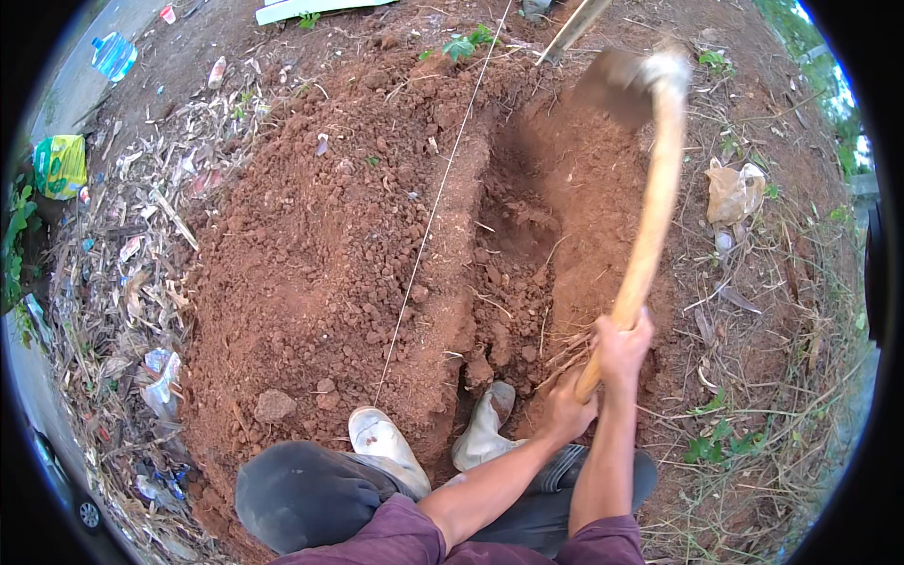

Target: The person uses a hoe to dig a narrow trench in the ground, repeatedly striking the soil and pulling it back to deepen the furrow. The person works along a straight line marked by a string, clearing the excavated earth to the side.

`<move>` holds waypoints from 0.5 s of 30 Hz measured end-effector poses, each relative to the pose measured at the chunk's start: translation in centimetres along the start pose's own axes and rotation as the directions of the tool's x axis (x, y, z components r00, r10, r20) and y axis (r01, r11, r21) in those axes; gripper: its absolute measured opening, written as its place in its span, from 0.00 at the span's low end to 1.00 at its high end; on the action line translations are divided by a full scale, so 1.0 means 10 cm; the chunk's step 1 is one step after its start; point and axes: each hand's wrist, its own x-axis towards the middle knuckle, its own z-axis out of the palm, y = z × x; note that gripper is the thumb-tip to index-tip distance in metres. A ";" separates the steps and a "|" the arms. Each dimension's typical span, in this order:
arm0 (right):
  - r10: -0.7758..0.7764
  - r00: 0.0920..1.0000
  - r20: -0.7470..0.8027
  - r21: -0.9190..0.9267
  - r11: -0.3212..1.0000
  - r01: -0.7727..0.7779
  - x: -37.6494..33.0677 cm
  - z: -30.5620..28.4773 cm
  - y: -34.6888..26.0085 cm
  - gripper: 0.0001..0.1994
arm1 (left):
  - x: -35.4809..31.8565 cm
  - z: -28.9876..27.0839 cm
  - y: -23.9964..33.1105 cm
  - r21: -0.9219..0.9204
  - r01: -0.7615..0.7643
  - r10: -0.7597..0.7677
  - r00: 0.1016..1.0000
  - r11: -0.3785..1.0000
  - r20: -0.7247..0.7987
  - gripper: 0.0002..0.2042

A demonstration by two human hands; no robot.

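Observation:
Both my hands are wrapped around the pale wooden handle of a hoe [650, 198]. My left hand [567, 411] grips it near its lower end, and my right hand [623, 347] is closed just above. The handle slants up and to the right. At its far end the broad dark blade [617, 87] is smeared by motion, above the far part of a trench [518, 202] dug in reddish soil. I cannot tell whether the blade touches the ground.
My right boot [488, 424] stands in the trench's near end; the left boot [386, 441] is on soil beside it. A taut white string [433, 212] runs along the trench's left side. Left lies a heap of loose soil [311, 254], then litter; a crumpled bag [734, 191] is at right.

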 end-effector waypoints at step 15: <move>0.289 0.942 0.173 0.050 0.952 -0.301 0.89 1.38 0.85 0.12 | 1.11 -0.67 -0.42 0.347 0.355 -0.333 0.935 0.868 -0.122 0.19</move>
